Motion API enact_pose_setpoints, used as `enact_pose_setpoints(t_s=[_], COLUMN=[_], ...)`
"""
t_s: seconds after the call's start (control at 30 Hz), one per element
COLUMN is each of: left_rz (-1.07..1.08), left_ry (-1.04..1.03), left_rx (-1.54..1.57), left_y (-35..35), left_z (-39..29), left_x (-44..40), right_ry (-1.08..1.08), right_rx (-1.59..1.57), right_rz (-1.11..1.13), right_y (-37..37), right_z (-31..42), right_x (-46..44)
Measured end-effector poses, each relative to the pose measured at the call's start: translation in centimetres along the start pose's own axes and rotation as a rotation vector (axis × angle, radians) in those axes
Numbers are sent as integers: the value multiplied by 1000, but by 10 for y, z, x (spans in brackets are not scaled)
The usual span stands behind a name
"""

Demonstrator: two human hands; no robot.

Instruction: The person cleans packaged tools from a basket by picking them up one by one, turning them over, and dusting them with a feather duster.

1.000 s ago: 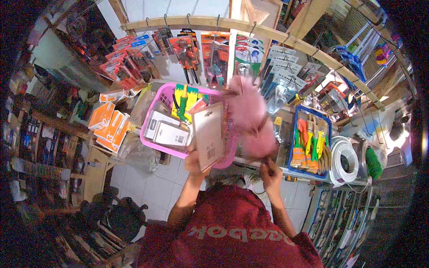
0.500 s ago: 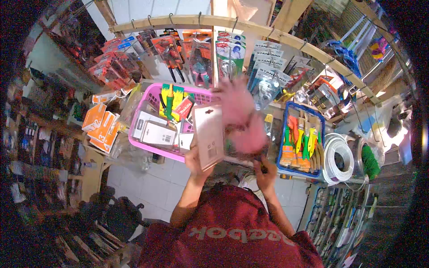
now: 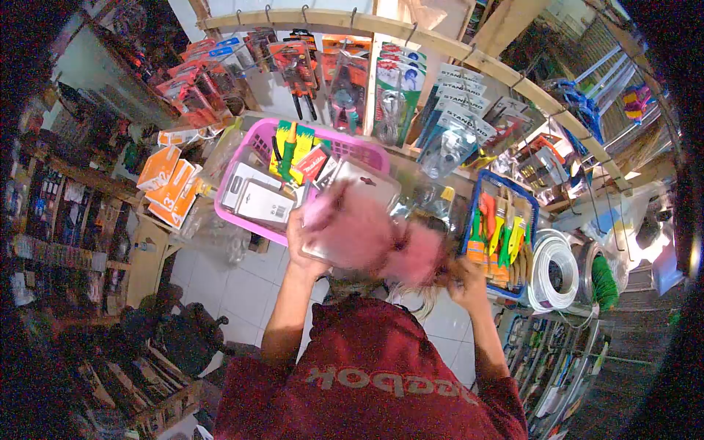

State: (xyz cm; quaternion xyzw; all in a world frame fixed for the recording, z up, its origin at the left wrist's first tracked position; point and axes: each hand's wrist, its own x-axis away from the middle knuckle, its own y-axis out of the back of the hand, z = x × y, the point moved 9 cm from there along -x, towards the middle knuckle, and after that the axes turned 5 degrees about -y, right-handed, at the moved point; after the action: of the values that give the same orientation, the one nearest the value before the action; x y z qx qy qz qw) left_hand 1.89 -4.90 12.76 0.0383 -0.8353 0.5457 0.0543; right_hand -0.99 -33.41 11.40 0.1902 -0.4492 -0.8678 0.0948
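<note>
My left hand (image 3: 303, 249) is closed on the left edge of a flat blister pack (image 3: 378, 192), whose hang hole is at the top. Across the pack's front lies a fluffy pink duster (image 3: 356, 236), smeared by motion. My right hand (image 3: 467, 284) is closed round the dark end of this duster, to the right of the pack. What is inside the pack is hidden. Behind it stands a pink basket (image 3: 251, 225) with boxed items and a green and yellow tool (image 3: 289, 154).
Right of the pack, a blue basket (image 3: 463, 246) holds paintbrushes (image 3: 499, 238), beside a white cable coil (image 3: 554, 271). Orange boxes (image 3: 170, 187) sit at left. Packaged tools (image 3: 297, 73) hang from a wooden rail (image 3: 381, 26) above.
The blister pack and left hand have tilted and shifted slightly against the basket. The duster has swept down and left across the pack, while the right hand has moved right and the view has shifted.
</note>
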Motion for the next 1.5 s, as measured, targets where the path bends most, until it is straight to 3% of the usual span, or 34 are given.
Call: enact_pose_setpoints(t_s=[0.03,0.07,0.13,0.2,0.33,0.43,0.47,0.57,0.6,0.7,0.73,0.83,0.9,0.97,1.0,1.1,1.17,1.23,1.3,1.4,1.47,1.5], left_rz=[-33,185,183,184,208,232,55,-26,-56,41,157,130,45,143,169,244,289,249,131,13,-3,63], left_ry=[71,189,-270,-410,-48,168,-39,64,100,282,256,256,121,249,298,16,-165,-74,278,23,-142,-28], left_rx=[31,213,-524,-799,-360,139,-98,-138,-154,4,77,-24,-220,108,136,-140,-321,-223,152,-280,-612,-357], left_y=[1,-4,0,-4,14,10,13,28,34,19,10,57,77,18,25,15,5,14,28,72,62,51], left_z=[1,5,-29,-42,-32,-28,-43,-39,-39,-32,-36,-35,-38,-43,-40,-63,-73,-69,-50,-67,-82,-73], left_x=[4,5,5,6,-2,3,6,5,6,8,7,-9,-13,7,5,2,5,6,5,-4,-3,-2], right_ry=[-49,-99,26,134,-33,178,227,217,116,155,185,304,163,-13,63,297,210,7,79,333,171,89], right_rx=[-59,-118,-70,85,27,76,69,95,1,-115,-117,73,-3,-85,-71,29,1,-69,-84,54,36,28], right_rz=[-38,-76,18,132,76,-58,-11,-38,-56,-399,-277,12,-56,-186,-240,28,-59,-197,-178,2,-20,-31], right_y=[4,7,-5,-21,-11,-26,-20,-21,-17,-3,-13,-29,-21,-13,-14,-28,-22,-19,-18,-27,-26,-25], right_z=[-6,-12,4,7,2,15,39,40,35,44,50,84,76,61,60,95,87,57,67,101,79,68], right_x=[-7,-11,-7,6,-15,-6,-7,-14,-21,-25,-26,-19,-30,-38,-34,-27,-31,-34,-35,-22,-29,-31])
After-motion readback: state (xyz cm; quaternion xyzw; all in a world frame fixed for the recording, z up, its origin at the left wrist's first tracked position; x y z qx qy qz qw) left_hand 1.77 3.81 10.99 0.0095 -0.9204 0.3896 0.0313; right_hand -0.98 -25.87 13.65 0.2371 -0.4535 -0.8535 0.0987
